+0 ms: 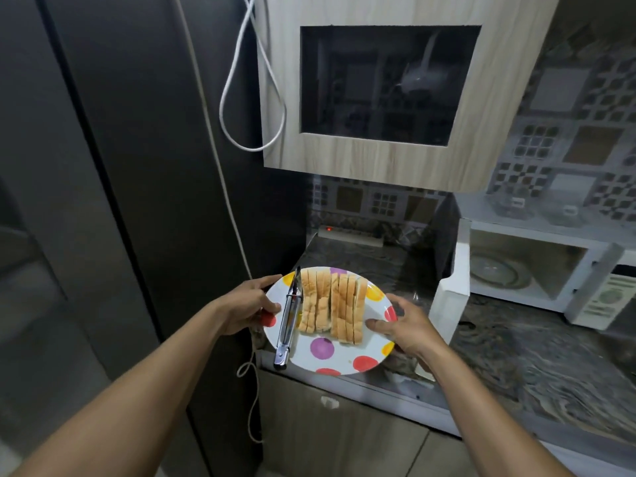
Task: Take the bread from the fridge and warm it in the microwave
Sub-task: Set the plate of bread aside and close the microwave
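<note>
A white plate (344, 352) with coloured dots carries a row of sliced bread (332, 306) and metal tongs (288, 325) along its left side. My left hand (246, 304) grips the plate's left rim, thumb on top. My right hand (402, 327) holds the right rim, thumb on the plate's face near the bread. The plate hovers at the counter's front left corner. To the right stands the white microwave (530, 273) with its door (451, 297) swung open and the glass turntable showing inside. The dark fridge (103, 166) fills the left, its doors closed.
A wooden wall cabinet (389, 94) with a dark glass pane hangs above the plate. White cables (237, 108) loop down beside the fridge. A power strip (351, 234) lies at the back of the marbled counter (516, 356).
</note>
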Demonstrator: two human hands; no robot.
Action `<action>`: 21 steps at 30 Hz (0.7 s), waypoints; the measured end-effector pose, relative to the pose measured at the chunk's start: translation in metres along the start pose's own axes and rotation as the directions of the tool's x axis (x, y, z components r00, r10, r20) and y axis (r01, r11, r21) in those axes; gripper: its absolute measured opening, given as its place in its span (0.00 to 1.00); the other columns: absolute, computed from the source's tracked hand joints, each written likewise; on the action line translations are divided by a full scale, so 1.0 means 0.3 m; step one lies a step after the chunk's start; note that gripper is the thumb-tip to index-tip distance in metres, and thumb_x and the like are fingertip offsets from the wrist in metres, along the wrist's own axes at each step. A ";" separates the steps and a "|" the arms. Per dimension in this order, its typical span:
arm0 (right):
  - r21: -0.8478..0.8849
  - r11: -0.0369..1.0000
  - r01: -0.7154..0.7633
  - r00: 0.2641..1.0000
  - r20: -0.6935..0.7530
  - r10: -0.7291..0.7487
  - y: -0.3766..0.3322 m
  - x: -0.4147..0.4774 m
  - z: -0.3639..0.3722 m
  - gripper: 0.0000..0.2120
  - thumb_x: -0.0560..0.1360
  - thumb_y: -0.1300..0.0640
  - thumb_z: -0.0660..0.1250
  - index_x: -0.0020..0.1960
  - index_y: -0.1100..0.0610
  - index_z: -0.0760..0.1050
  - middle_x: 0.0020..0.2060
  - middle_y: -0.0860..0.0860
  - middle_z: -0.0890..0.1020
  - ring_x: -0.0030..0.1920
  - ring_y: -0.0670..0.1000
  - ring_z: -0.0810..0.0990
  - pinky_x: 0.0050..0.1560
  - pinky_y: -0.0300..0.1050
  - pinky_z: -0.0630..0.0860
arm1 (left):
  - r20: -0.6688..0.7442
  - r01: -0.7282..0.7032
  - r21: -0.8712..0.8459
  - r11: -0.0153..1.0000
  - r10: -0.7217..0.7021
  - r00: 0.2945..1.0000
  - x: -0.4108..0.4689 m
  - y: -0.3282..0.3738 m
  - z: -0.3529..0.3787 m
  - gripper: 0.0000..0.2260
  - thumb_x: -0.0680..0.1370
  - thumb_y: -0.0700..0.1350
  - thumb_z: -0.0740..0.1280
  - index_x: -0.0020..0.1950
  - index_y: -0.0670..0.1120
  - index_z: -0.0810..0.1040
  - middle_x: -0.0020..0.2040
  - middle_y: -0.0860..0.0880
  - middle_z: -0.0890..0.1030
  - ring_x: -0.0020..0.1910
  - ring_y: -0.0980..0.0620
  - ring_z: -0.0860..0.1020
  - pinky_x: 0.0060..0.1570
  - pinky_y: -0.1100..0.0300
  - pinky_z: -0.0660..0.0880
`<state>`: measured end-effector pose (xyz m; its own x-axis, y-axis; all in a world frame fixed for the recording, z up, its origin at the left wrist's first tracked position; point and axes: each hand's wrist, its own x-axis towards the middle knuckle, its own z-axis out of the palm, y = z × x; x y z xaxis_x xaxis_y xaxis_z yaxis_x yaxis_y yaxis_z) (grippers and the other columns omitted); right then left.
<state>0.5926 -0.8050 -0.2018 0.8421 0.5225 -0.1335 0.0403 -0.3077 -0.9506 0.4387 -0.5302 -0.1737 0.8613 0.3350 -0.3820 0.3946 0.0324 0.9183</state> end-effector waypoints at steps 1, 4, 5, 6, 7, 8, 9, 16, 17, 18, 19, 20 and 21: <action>-0.011 1.000 -0.003 1.000 -0.003 0.003 0.003 0.030 0.010 0.29 0.68 0.61 0.80 0.64 0.49 0.71 0.48 0.46 0.83 0.47 0.49 0.84 0.40 0.43 0.81 | -0.005 0.006 0.010 1.000 -0.006 1.000 0.029 -0.001 -0.010 0.31 0.77 0.30 0.64 0.75 0.54 0.66 0.55 0.36 0.80 0.38 0.48 0.78 0.40 0.55 0.79; -0.033 0.999 -0.010 1.000 -0.018 0.010 0.013 0.109 0.037 0.30 0.68 0.62 0.79 0.67 0.53 0.74 0.48 0.45 0.83 0.47 0.48 0.84 0.43 0.44 0.83 | -0.018 0.003 0.037 0.999 -0.002 1.000 0.120 0.002 -0.042 0.30 0.77 0.30 0.63 0.74 0.56 0.68 0.54 0.35 0.79 0.38 0.48 0.76 0.37 0.57 0.78; -0.031 0.999 -0.019 0.999 -0.030 0.018 0.009 0.137 0.044 0.31 0.69 0.62 0.79 0.68 0.53 0.73 0.48 0.45 0.83 0.47 0.47 0.83 0.41 0.42 0.81 | -0.005 0.009 0.048 0.999 -0.009 1.000 0.163 0.007 -0.057 0.30 0.77 0.30 0.64 0.74 0.56 0.68 0.56 0.34 0.79 0.39 0.48 0.76 0.38 0.56 0.78; -0.024 0.999 -0.026 0.999 -0.040 0.025 0.003 0.160 0.052 0.31 0.69 0.62 0.79 0.69 0.52 0.72 0.47 0.44 0.82 0.46 0.46 0.82 0.39 0.39 0.79 | 0.003 0.013 0.058 0.998 -0.013 1.000 0.205 0.013 -0.072 0.31 0.77 0.30 0.64 0.74 0.56 0.67 0.58 0.33 0.79 0.40 0.47 0.76 0.39 0.55 0.78; -0.019 0.999 -0.033 0.998 -0.047 0.033 -0.005 0.181 0.059 0.32 0.70 0.62 0.78 0.70 0.52 0.71 0.46 0.43 0.81 0.46 0.45 0.81 0.37 0.38 0.78 | 0.009 0.014 0.068 0.998 -0.015 1.000 0.245 0.021 -0.083 0.31 0.77 0.30 0.64 0.74 0.57 0.67 0.58 0.32 0.79 0.40 0.47 0.77 0.40 0.54 0.78; -0.013 0.999 -0.040 0.998 -0.052 0.039 -0.005 0.210 0.064 0.32 0.70 0.63 0.78 0.70 0.52 0.71 0.45 0.42 0.80 0.45 0.44 0.81 0.37 0.37 0.77 | 0.010 0.011 0.079 0.997 -0.012 1.000 0.288 0.030 -0.091 0.31 0.77 0.30 0.64 0.75 0.56 0.67 0.56 0.33 0.79 0.40 0.46 0.77 0.40 0.54 0.77; -0.013 0.999 -0.049 0.997 -0.065 0.048 -0.002 0.240 0.071 0.31 0.71 0.63 0.77 0.70 0.52 0.71 0.45 0.41 0.80 0.45 0.43 0.80 0.36 0.37 0.77 | 0.005 0.004 0.089 0.996 -0.004 1.000 0.325 0.037 -0.096 0.31 0.77 0.30 0.64 0.74 0.56 0.67 0.54 0.34 0.80 0.40 0.46 0.76 0.40 0.53 0.77; -0.020 0.992 -0.122 0.982 -0.150 0.117 0.060 0.429 0.067 0.30 0.71 0.66 0.76 0.70 0.53 0.72 0.46 0.45 0.80 0.47 0.48 0.81 0.40 0.38 0.79 | -0.005 -0.001 0.127 0.992 0.001 1.000 0.590 0.048 -0.075 0.28 0.77 0.28 0.63 0.72 0.51 0.70 0.51 0.41 0.81 0.41 0.46 0.77 0.38 0.54 0.76; -0.019 0.991 -0.131 0.980 -0.154 0.127 0.071 0.448 0.065 0.30 0.71 0.66 0.77 0.69 0.54 0.72 0.46 0.45 0.81 0.47 0.48 0.81 0.40 0.38 0.79 | -0.002 0.006 0.124 0.992 -0.006 1.000 0.615 0.046 -0.067 0.27 0.77 0.27 0.62 0.71 0.50 0.71 0.49 0.42 0.81 0.39 0.47 0.77 0.37 0.55 0.75; -0.029 0.989 -0.143 0.978 -0.160 0.137 0.086 0.478 0.063 0.29 0.70 0.65 0.77 0.68 0.54 0.73 0.47 0.46 0.82 0.48 0.48 0.82 0.40 0.39 0.80 | 0.003 0.016 0.115 0.993 -0.016 1.000 0.646 0.045 -0.060 0.27 0.77 0.27 0.62 0.70 0.51 0.72 0.48 0.42 0.81 0.38 0.47 0.76 0.37 0.56 0.75; -0.038 0.987 -0.158 0.974 -0.169 0.150 0.101 0.512 0.059 0.28 0.70 0.64 0.78 0.67 0.53 0.74 0.47 0.46 0.82 0.47 0.47 0.82 0.41 0.40 0.80 | 0.005 0.028 0.114 0.993 -0.029 1.000 0.686 0.040 -0.056 0.26 0.77 0.27 0.61 0.69 0.51 0.72 0.47 0.41 0.81 0.38 0.47 0.76 0.37 0.56 0.75; -0.039 0.985 -0.169 0.971 -0.176 0.160 0.113 0.535 0.054 0.27 0.70 0.64 0.78 0.65 0.51 0.74 0.46 0.44 0.82 0.46 0.46 0.82 0.40 0.40 0.80 | -0.002 0.035 0.119 0.992 -0.035 0.999 0.711 0.038 -0.050 0.26 0.77 0.27 0.62 0.69 0.52 0.73 0.47 0.42 0.81 0.38 0.47 0.76 0.37 0.56 0.75; -0.028 0.984 -0.174 0.969 -0.183 0.166 0.126 0.560 0.051 0.26 0.69 0.64 0.78 0.62 0.50 0.73 0.44 0.43 0.81 0.44 0.44 0.81 0.37 0.38 0.78 | -0.009 0.040 0.129 0.991 -0.040 0.999 0.742 0.034 -0.045 0.26 0.77 0.27 0.62 0.68 0.52 0.73 0.47 0.42 0.82 0.38 0.47 0.77 0.37 0.56 0.75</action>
<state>0.7274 -0.7165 -0.2644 0.9212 0.3093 -0.2360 -0.0919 -0.4165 -0.9045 0.6300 -0.4426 -0.2481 0.8422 0.3418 -0.4171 0.4671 -0.0760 0.8809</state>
